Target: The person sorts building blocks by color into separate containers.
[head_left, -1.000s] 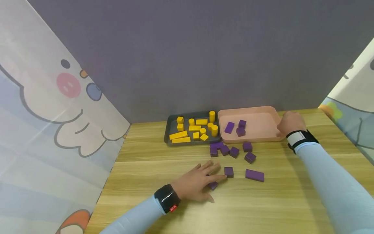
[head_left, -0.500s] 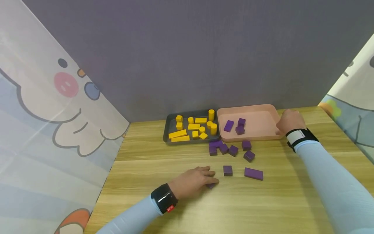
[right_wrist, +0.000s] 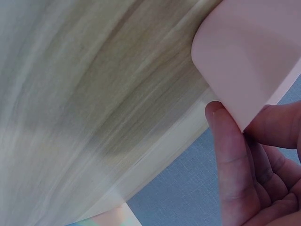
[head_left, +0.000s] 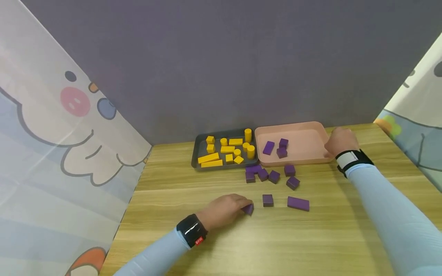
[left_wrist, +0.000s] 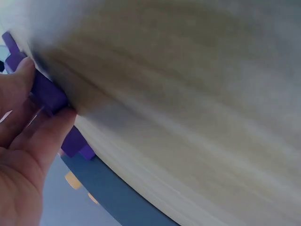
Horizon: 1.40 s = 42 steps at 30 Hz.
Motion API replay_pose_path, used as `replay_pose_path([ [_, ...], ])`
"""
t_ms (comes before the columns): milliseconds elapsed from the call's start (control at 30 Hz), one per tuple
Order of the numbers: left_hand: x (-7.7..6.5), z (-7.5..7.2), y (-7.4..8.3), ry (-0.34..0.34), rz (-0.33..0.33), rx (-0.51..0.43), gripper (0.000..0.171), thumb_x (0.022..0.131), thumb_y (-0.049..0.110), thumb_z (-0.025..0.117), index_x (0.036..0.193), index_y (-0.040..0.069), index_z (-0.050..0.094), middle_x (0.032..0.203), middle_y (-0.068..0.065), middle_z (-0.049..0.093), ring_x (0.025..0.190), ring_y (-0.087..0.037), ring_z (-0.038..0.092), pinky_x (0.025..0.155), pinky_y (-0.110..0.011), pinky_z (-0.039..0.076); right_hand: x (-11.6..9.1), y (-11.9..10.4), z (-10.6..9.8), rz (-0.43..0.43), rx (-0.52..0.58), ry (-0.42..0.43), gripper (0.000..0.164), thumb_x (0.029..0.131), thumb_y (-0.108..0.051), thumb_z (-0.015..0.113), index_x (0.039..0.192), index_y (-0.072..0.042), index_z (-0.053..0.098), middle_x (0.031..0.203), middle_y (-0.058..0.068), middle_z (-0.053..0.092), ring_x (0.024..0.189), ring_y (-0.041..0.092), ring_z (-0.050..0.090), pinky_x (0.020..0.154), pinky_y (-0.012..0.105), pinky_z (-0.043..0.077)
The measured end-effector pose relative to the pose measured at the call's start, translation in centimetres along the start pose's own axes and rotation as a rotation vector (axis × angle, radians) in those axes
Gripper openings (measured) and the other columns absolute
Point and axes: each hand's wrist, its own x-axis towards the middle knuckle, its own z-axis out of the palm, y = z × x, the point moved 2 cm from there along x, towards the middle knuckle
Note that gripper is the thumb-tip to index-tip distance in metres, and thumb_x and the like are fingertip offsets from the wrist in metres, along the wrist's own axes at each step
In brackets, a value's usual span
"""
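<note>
Head view: left hand [head_left: 222, 210] pinches a flat-faced purple block [head_left: 248, 209], right hand [head_left: 341, 142] grips a shallow pink rectangular tray [head_left: 307, 142].
Thumb and fingers close on the block just left of a purple cube [head_left: 267, 200] on the wood-grain tabletop [head_left: 276, 241]; the right pinches the tray's right wall. Three purple pieces [head_left: 282, 153] lie inside, beside a dark grey rectangular tray [head_left: 226, 167] of yellow blocks [head_left: 227, 149].

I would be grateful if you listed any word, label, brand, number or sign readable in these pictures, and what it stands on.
No text can be read.
Small red rectangular tag on the glossy black left wristband: pale marks like lettering, too small and blurred to read.
Black right wristband with a whitish patch: none readable.
Purple blocks, yellow blocks, dark grey rectangular tray and pink rectangular tray: no text visible.
</note>
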Motion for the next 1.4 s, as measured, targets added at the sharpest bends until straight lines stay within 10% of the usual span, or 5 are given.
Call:
replay_pose_path([
  [267,3.3,-2.3,-2.0,0.19,-0.095,-0.153,0.049,0.098,0.013,0.069,0.144,0.008,0.057,0.13,-0.006,0.072,0.115,-0.013,0.071,0.097,-0.021,0.056,0.3,0.1,0.0,0.003,-0.023,0.01,0.028,0.079,-0.012,0.073,0.069,0.006,0.055,0.067,0.022,0.06,0.063,0.042,0.06,0.054,0.051,0.053],
  [633,13.2,-3.7,-2.7,0.4,-0.239,-0.36,0.052,0.099,0.015,0.069,0.148,0.013,0.052,0.137,-0.009,0.068,0.106,-0.014,0.072,0.087,-0.017,0.058,0.2,0.0,0.0,-0.026,-0.027,-0.002,0.029,0.078,-0.013,0.075,0.068,0.006,0.056,0.066,0.022,0.06,0.064,0.041,0.059,0.058,0.052,0.053],
  [800,17.3,-2.5,-2.3,0.408,-0.283,-0.38,0.043,0.098,0.016,0.07,0.136,0.012,0.052,0.135,-0.007,0.069,0.12,-0.015,0.068,0.098,-0.02,0.055,0.0,0.5,0.3,-0.044,-0.026,0.018,0.028,0.077,-0.012,0.074,0.06,0.002,0.056,0.064,0.02,0.06,0.064,0.042,0.059,0.059,0.053,0.053],
  [1000,20.8,-0.9,-2.2,0.405,-0.279,-0.272,0.02,0.095,0.017,0.073,0.108,0.015,0.057,0.1,0.001,0.073,0.081,-0.003,0.063,0.069,-0.006,0.047,-0.3,0.0,0.6,-0.03,-0.02,0.011,0.026,0.075,-0.011,0.074,0.059,0.001,0.057,0.063,0.018,0.06,0.064,0.039,0.058,0.059,0.051,0.052],
  [1400,24.7,0.6,-1.9,0.207,-0.331,-0.216,0.015,0.097,0.022,0.072,0.111,0.018,0.067,0.108,0.006,0.075,0.093,-0.003,0.068,0.082,-0.01,0.054,-0.3,-0.6,0.1,0.009,-0.006,0.011,0.023,0.075,-0.01,0.075,0.07,0.008,0.062,0.071,0.026,0.064,0.068,0.042,0.06,0.061,0.052,0.053],
])
